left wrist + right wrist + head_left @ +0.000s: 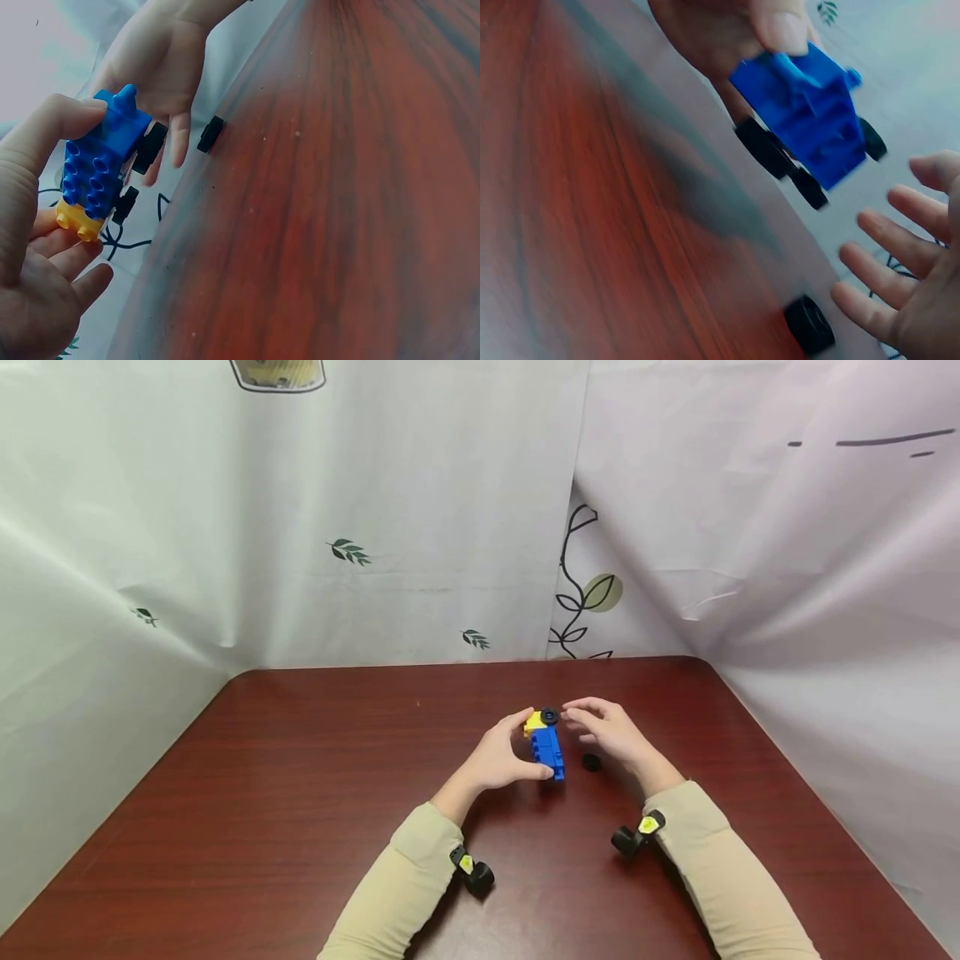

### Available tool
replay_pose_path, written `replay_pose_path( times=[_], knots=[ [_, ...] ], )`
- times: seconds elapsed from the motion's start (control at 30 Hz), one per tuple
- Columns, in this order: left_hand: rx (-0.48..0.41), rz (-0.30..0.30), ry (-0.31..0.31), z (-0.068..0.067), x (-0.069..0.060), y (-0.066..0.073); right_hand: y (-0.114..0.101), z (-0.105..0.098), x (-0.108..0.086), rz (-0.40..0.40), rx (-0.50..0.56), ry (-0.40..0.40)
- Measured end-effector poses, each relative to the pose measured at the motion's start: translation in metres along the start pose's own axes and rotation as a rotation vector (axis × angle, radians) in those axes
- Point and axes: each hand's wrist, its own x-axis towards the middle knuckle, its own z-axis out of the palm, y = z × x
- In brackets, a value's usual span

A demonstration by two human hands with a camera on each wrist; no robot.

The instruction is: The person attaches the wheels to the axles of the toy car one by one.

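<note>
Left hand (498, 758): You grasp the toy vehicle (547, 752) by its two ends, thumb pressed to the blue near end and fingers at the yellow far end.
Right hand (611, 731): Your grip here is released, the fingers spread and slightly bent just to the right of the vehicle, palm turned toward it.
Vehicle: Right of center on the scene's far half, it sits between your two hands, raised off the table (337, 793) and tipped on its side with studs facing left.
Blocks: Blue bricks (105, 154) make up most of the body; a studded yellow block (535, 722) caps the far end.
Mounted wheels: Three black wheels show on the body from your right wrist, among them a far wheel (550, 717) beside the yellow block.
Loose wheel (592, 763): A further black wheel lies on the table, to the right of the vehicle and just near of your right fingers.
Sleeves: You wear beige, a black camera strapped at the left cuff (477, 878) and another at the right (630, 841).
Backdrop: White curtain (450, 485) printed with leaves hangs beyond the reddish-brown tabletop.
</note>
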Motion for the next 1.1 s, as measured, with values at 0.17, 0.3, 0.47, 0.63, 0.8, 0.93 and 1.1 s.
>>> replay_pose_path(
  times=[0.17, 0.3, 0.47, 0.63, 0.8, 0.93, 1.1],
  knots=[
    [-0.005, -0.012, 0.005, -0.001, 0.0, -0.002, 0.009, -0.012, 0.001, 0.021, -0.14, -0.057],
    [-0.009, -0.035, 0.012, -0.004, 0.0, -0.003, 0.015, -0.02, 0.001, 0.016, -0.23, -0.107],
    [-0.011, -0.053, 0.02, -0.008, 0.0, -0.005, 0.018, -0.03, 0.001, -0.012, -0.292, -0.19],
    [-0.023, -0.055, 0.017, -0.01, 0.002, -0.009, 0.019, -0.037, -0.002, -0.004, -0.315, -0.256],
    [-0.052, -0.05, 0.013, -0.012, 0.002, -0.009, 0.018, -0.038, -0.005, -0.033, -0.34, -0.312],
    [-0.08, -0.048, 0.01, -0.013, 0.002, -0.009, 0.018, -0.034, -0.006, -0.066, -0.393, -0.339],
    [-0.089, -0.055, 0.003, -0.013, 0.0, -0.009, 0.017, -0.029, -0.006, -0.062, -0.423, -0.33]
  ],
)
